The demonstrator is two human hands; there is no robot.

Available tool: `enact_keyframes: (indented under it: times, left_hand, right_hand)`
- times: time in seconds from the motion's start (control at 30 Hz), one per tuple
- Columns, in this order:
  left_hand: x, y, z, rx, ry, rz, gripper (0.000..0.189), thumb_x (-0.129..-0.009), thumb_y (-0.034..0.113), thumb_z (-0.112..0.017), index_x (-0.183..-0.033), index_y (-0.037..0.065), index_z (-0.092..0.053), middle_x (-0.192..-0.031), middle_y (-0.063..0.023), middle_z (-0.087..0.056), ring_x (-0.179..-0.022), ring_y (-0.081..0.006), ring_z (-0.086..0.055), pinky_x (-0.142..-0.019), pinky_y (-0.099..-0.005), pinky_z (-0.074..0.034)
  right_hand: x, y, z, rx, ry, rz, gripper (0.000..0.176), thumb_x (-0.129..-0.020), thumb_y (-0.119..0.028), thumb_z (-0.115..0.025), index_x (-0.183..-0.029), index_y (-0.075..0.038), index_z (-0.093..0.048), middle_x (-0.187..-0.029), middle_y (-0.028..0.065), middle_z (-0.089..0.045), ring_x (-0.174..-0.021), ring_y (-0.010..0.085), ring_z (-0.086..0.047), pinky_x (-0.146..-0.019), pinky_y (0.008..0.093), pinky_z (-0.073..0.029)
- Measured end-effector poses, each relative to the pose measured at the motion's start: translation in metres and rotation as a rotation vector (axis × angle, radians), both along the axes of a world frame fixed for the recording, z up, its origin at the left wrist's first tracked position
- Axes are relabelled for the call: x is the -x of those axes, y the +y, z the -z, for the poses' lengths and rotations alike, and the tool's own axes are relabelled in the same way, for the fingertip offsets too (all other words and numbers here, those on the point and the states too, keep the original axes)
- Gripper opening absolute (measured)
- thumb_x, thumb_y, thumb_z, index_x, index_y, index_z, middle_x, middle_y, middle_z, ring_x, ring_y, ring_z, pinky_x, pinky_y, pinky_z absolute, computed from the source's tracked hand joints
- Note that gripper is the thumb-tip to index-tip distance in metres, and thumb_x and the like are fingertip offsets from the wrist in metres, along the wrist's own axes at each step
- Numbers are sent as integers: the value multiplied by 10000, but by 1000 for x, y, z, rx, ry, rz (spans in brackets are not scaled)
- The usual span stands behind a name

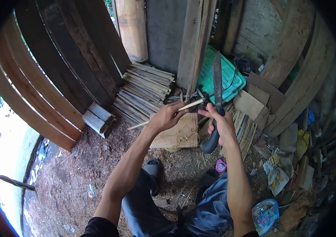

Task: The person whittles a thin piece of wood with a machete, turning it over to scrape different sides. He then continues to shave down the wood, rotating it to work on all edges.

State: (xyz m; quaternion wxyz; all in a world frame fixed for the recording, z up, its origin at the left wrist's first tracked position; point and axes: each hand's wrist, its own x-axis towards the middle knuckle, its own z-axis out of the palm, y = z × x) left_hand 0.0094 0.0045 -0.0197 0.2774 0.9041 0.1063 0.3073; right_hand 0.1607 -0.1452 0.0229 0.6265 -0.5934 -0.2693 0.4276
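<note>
A green plastic crate leans at the far side, right of centre, behind a long knife; whether anything is in it cannot be told. On the ground at the near right is a blue-rimmed plastic tub with colourful print or wrappers showing inside; which of the two is unclear.

The person's left hand has its fingers closed around a pale thin stick, which slants from near left to far right, its far end sticking out toward the other hand. The right hand grips the knife's black handle, blade pointing up and away. Its thumb and forefinger reach out, slightly apart, just beside the stick's end; contact there cannot be told.

Beneath the hands is a wooden block scattered with shavings. Stacked sticks lie at the far left, more to the right of the right hand. A purple tape measure rests nearer.
</note>
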Motion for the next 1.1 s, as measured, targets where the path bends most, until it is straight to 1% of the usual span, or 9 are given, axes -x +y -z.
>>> enact_keyframes:
  times: [0.13, 0.37, 0.47, 0.53, 0.67, 0.7, 0.73, 0.8, 1.1]
  left_hand:
    - [2, -10, -1, -51, 244, -22, 255, -882, 192, -554, -1086, 41, -575, -780, -177, -575, -749, -372, -562, -662, -419, -449]
    - [8, -7, -7, -286, 190, -144, 434, -761, 153, -645, -1185, 150, -556, -999, -119, -578, -978, -298, -537, -843, -387, -399]
    - [9, -12, -12, -406, 32, -540, 565, -702, 111, -667, -1235, 120, -480, -1164, -149, -453, -1111, -319, -408, -942, -409, -289]
    - [10, -3, 2, -164, -180, -890, 626, -652, 75, -654, -1224, 45, -400, -1206, -195, -353, -1124, -356, -346, -951, -456, -254]
    - [11, 26, 22, 351, -522, -1134, 517, -734, 99, -579, -1172, -11, -327, -1136, -199, -369, -1052, -318, -397, -913, -439, -310]
    - [17, 35, 19, 830, -674, -859, 439, -818, 144, -517, -1166, 0, -292, -1153, -205, -377, -1046, -327, -467, -891, -432, -385]
    - [20, 36, 20, 830, -675, -861, 439, -818, 144, -517, -1166, 0, -292, -1153, -205, -377, -1046, -327, -467, -891, -432, -385]
    - [24, 35, 14, 1353, -991, -260, 367, -866, 137, -453, -1154, 13, -265, -1193, -221, -379, -1044, -341, -527, -902, -445, -433]
    - [38, 37, -9, 1107, -1060, -15, 328, -932, 166, -497, -1164, 10, -325, -1123, -195, -544, -1055, -311, -572, -894, -381, -485]
  right_hand:
    - [0, -4, -5, 48, 66, -17, 438, -839, -403, -632, -1018, -10, -560, -924, 176, -656, -418, 60, -417, -400, 219, -361]
    - [0, 2, 12, 68, 230, -18, 254, -813, -188, -631, -950, 16, -567, -846, 137, -664, -452, 55, -431, -412, 213, -379]
    - [-2, 4, 13, 9, 344, 28, 207, -804, -144, -622, -916, 22, -570, -851, 153, -665, -473, 56, -441, -429, 219, -399]
    - [-6, 5, 13, -32, 409, 35, 190, -803, -134, -618, -902, 21, -567, -867, 158, -663, -481, 53, -438, -437, 218, -401]
    - [-16, 4, 20, -70, 479, -4, 189, -805, -126, -611, -902, 28, -557, -930, 181, -653, -491, 42, -417, -442, 205, -390]
    - [-17, 4, 21, -74, 493, -29, 186, -806, -123, -610, -902, 26, -555, -934, 181, -653, -491, 39, -417, -440, 203, -388]
    - [-17, 3, 21, -78, 507, -54, 182, -807, -120, -609, -901, 24, -552, -938, 181, -652, -491, 36, -416, -438, 200, -386]
    - [-17, 4, 21, -74, 539, -76, 186, -808, -111, -604, -913, 31, -546, -944, 182, -650, -490, 30, -415, -438, 194, -388]
    - [-17, 11, 34, -9, 829, -121, 246, -836, -59, -545, -1037, 64, -477, -948, 125, -628, -468, 0, -422, -422, 155, -388]
